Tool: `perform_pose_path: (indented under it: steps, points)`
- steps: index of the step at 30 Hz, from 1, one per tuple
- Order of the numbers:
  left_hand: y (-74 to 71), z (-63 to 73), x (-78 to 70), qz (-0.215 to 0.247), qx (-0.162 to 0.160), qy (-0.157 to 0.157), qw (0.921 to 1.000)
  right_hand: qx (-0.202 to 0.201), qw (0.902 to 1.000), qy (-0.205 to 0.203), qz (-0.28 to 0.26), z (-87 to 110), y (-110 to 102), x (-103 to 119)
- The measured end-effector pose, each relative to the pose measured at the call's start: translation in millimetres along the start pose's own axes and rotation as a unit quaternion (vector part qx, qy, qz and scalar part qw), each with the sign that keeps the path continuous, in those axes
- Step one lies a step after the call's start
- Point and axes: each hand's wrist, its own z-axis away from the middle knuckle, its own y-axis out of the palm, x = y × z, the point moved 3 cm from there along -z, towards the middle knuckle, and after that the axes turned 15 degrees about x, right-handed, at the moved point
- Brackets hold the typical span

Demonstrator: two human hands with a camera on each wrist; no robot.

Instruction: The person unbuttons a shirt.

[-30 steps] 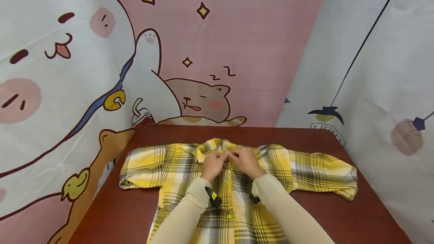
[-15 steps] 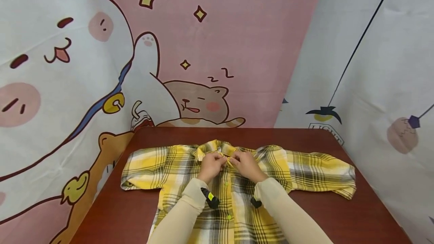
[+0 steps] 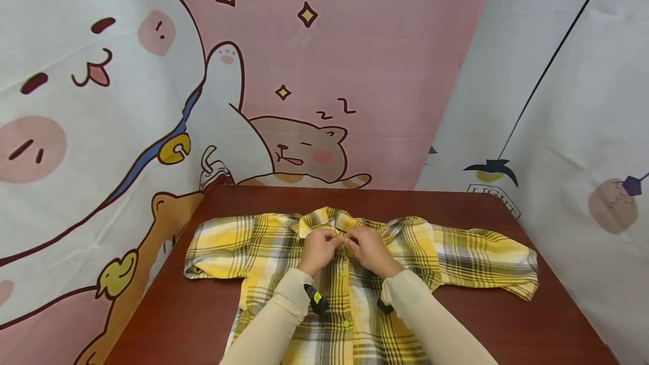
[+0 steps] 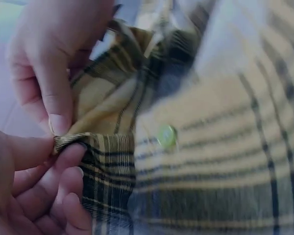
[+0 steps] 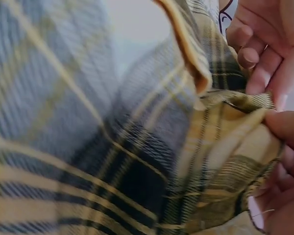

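A yellow, grey and white plaid shirt [image 3: 274, 252] lies front up, its sleeves spread to both sides. At the top of its front, just below the collar [image 3: 324, 217], my left hand [image 3: 318, 250] and right hand [image 3: 372, 251] meet fingertip to fingertip. In the left wrist view, my left hand [image 4: 36, 188] pinches the placket edge between thumb and curled fingers, and my right hand [image 4: 54, 63] reaches in from above. The right wrist view shows my right hand [image 5: 286, 171] pinching the same cloth. A green button [image 4: 167, 136] sits nearby on the placket; any button between the fingertips is hidden.
The shirt lies on a dark red-brown table [image 3: 177, 320], whose far edge meets a pink and white cartoon backdrop [image 3: 395, 72]. More green buttons, one [image 3: 346, 324] lower on the placket, run down the front. Black straps [image 3: 317, 299] circle the wrists.
Half a second ago the fingertips stood slightly apart with a bit of yellow cloth between them; now they are closer together at the same spot. The shirt stays in place.
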Motion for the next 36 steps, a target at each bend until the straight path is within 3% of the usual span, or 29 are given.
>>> perform_pose_path:
  steps: [4,9,12,16,22,26,31,36]
  points:
    - [0.9,-3.5,6.9,0.113,0.013,-0.023,0.9933,-0.032,0.9995,-0.002,-0.006,4.1,2,1]
    - [2.7,-6.1,15.2,0.218,0.016,-0.019,0.9757,-0.075,0.9965,-0.015,-0.033,7.7,4,2]
    - [3.8,-5.9,15.4,0.233,0.015,-0.022,0.9722,-0.091,0.9940,-0.018,-0.058,8.8,5,1]
    - [4.6,-5.4,12.5,0.224,0.012,-0.021,0.9743,-0.099,0.9904,-0.014,-0.095,9.3,6,-1]
    - [4.0,-3.7,9.0,0.219,0.000,-0.028,0.9753,-0.106,0.9893,-0.010,-0.100,9.2,6,-4]
    - [4.7,-3.4,10.9,0.247,0.005,-0.028,0.9687,-0.115,0.9886,-0.010,-0.097,9.7,6,-4]
    - [6.4,-1.8,12.4,0.299,0.025,-0.035,0.9532,-0.143,0.9862,-0.020,-0.080,11.2,6,-2]
    - [5.2,-0.5,9.0,0.285,0.031,-0.052,0.9565,-0.158,0.9845,-0.012,-0.074,13.9,9,-1]
